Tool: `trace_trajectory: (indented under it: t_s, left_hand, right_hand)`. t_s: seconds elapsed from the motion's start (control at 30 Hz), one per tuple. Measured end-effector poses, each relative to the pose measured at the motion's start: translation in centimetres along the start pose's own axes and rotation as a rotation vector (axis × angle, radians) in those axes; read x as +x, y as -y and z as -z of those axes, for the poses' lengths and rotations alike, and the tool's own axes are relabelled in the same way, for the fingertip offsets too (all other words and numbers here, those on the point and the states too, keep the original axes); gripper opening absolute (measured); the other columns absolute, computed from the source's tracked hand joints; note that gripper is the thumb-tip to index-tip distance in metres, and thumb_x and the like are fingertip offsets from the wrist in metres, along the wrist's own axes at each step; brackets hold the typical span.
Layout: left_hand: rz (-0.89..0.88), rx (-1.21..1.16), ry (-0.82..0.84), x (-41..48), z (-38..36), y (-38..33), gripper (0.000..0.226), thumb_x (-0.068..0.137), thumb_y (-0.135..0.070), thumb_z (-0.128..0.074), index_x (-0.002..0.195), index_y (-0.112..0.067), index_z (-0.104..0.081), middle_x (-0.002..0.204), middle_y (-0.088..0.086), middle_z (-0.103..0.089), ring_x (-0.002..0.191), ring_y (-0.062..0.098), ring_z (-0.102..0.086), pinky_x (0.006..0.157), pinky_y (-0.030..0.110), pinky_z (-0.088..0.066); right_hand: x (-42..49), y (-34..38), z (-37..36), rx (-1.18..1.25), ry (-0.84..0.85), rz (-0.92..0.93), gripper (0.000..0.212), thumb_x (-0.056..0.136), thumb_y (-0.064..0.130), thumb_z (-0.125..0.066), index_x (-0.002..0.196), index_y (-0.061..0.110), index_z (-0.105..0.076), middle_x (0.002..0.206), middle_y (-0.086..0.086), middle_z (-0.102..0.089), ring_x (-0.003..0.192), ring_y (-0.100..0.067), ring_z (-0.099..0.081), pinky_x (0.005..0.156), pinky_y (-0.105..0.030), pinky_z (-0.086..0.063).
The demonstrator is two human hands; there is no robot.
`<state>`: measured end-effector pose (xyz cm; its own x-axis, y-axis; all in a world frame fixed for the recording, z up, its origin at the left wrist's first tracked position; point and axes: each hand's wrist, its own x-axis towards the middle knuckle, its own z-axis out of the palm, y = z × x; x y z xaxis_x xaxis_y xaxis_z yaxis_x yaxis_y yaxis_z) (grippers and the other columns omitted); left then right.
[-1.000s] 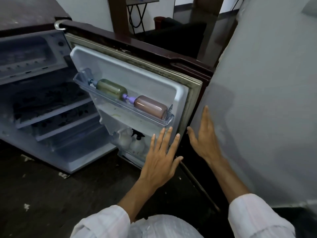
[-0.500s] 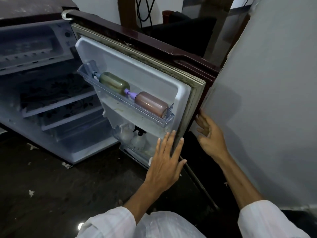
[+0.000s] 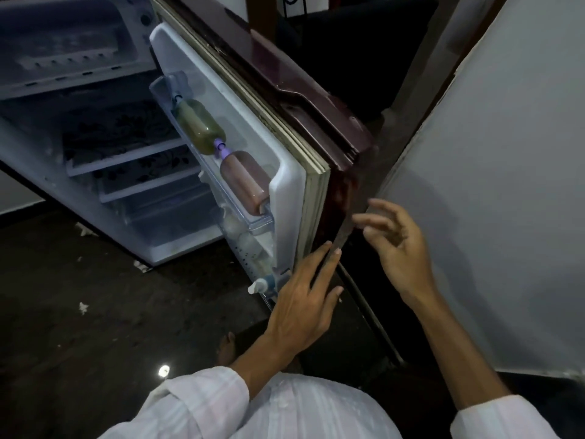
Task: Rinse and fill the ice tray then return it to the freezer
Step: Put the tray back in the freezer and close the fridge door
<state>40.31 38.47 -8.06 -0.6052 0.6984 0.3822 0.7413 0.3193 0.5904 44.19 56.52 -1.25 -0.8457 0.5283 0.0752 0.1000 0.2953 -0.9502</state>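
Head view, left hand (image 3: 304, 299) flat against door edge (image 3: 316, 198), right hand (image 3: 399, 248) relaxed, empty

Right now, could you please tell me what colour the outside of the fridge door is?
Dark maroon; the fridge door shows best in the head view.

Fridge door (image 3: 319, 99) glossy maroon outside; white plastic liner (image 3: 253, 128); matt wall (image 3: 506, 185).

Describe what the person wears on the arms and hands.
Loose white sleeves with faint pale stripes: left sleeve, right sleeve, both leaving the forearms uncovered. The left hand and right hand are bare; no gloves, rings or watch show.
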Motion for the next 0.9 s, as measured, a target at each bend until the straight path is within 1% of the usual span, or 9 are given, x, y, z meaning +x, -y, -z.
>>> trace_trajectory:
  t_s: [0.1, 0.2, 0.27, 0.33, 0.43, 0.57, 0.7, 0.83, 0.9]
  left_hand:
    - [0.012, -0.015, -0.037, -1.0, 0.1, 0.0, 0.055, 0.099, -0.018, -0.056, 0.150, -0.005, -0.039, 0.156, 0.014, -0.039, 0.141, 0.024, -0.043, 0.114, 0.034, -0.040]
    - [0.038, -0.028, -0.035, -1.8, 0.2, -0.1, 0.055, 0.100, -0.017, -0.056, 0.150, -0.004, -0.040, 0.157, 0.013, -0.038, 0.144, 0.022, -0.039, 0.116, 0.033, -0.038]
    - [0.075, -0.032, -0.039, -2.2, 0.4, -0.1, 0.056, 0.100, -0.019, -0.055, 0.151, -0.005, -0.038, 0.159, 0.012, -0.035, 0.146, 0.019, -0.036, 0.117, 0.029, -0.035]
    - [0.132, -0.049, -0.048, -2.4, 0.6, 0.1, 0.058, 0.101, -0.022, -0.053, 0.154, -0.008, -0.033, 0.162, 0.009, -0.031, 0.149, 0.016, -0.031, 0.118, 0.024, -0.031]
    - [0.186, -0.082, -0.048, -3.0, 0.8, 0.4, 0.061, 0.102, -0.025, -0.049, 0.157, -0.012, -0.024, 0.165, 0.007, -0.023, 0.151, 0.011, -0.025, 0.116, 0.022, -0.034]
    - [0.260, -0.119, -0.069, -3.3, 0.7, 0.4, 0.064, 0.103, -0.029, -0.046, 0.158, -0.012, -0.019, 0.167, 0.006, -0.017, 0.153, 0.010, -0.018, 0.119, 0.015, -0.019]
    - [0.349, -0.148, -0.127, -3.3, 0.6, 0.9, 0.067, 0.101, -0.033, -0.043, 0.159, -0.012, -0.014, 0.167, 0.003, -0.015, 0.154, 0.010, -0.014, 0.122, 0.018, -0.015]
    - [0.449, -0.166, -0.204, -3.6, 0.9, 2.1, 0.069, 0.101, -0.041, -0.040, 0.159, -0.022, -0.006, 0.168, -0.004, -0.009, 0.154, 0.007, -0.010, 0.123, 0.020, -0.013]
    - [0.485, -0.169, -0.258, -4.0, 1.3, 2.6, 0.067, 0.102, -0.041, -0.041, 0.159, -0.022, -0.010, 0.167, -0.004, -0.013, 0.153, 0.008, -0.015, 0.124, 0.028, -0.020]
  right_hand:
    - [1.1, 0.0, -0.9, -0.004, -0.074, -0.033, 0.040, 0.100, 0.022, -0.055, 0.140, 0.024, -0.048, 0.129, 0.012, -0.062, 0.120, -0.003, -0.057, 0.102, -0.045, -0.050]
    - [2.3, 0.8, -2.1, -0.062, 0.060, -0.018, 0.043, 0.102, 0.029, -0.050, 0.145, 0.027, -0.045, 0.136, 0.019, -0.055, 0.126, 0.006, -0.050, 0.106, -0.033, -0.046]
    - [2.8, 1.6, -3.1, -0.093, 0.147, 0.036, 0.042, 0.103, 0.030, -0.048, 0.145, 0.025, -0.046, 0.137, 0.018, -0.056, 0.126, 0.006, -0.050, 0.107, -0.028, -0.044]
    - [3.0, 2.1, -4.1, -0.083, 0.192, 0.067, 0.040, 0.103, 0.030, -0.048, 0.142, 0.020, -0.050, 0.134, 0.010, -0.061, 0.124, -0.001, -0.054, 0.107, -0.035, -0.046]
    - [2.7, 2.3, -5.2, -0.068, 0.216, 0.083, 0.040, 0.101, 0.031, -0.051, 0.138, 0.018, -0.054, 0.129, 0.007, -0.064, 0.121, -0.005, -0.058, 0.105, -0.039, -0.047]
    - [2.0, 2.5, -6.4, -0.035, 0.229, 0.081, 0.039, 0.099, 0.027, -0.056, 0.136, 0.016, -0.056, 0.127, 0.007, -0.065, 0.120, -0.005, -0.059, 0.105, -0.036, -0.048]
    - [1.7, 3.0, -7.5, -0.048, 0.273, 0.064, 0.040, 0.096, 0.026, -0.063, 0.134, 0.017, -0.057, 0.123, 0.005, -0.067, 0.116, -0.007, -0.062, 0.102, -0.040, -0.050]
    - [1.2, 4.3, -9.1, -0.053, 0.330, 0.080, 0.031, 0.091, 0.017, -0.070, 0.120, 0.025, -0.063, 0.112, 0.011, -0.070, 0.107, -0.001, -0.064, 0.094, -0.024, -0.051]
    - [1.0, 4.9, -10.3, -0.065, 0.366, 0.098, 0.031, 0.089, 0.015, -0.072, 0.118, 0.025, -0.063, 0.110, 0.011, -0.070, 0.104, -0.001, -0.065, 0.091, -0.022, -0.051]
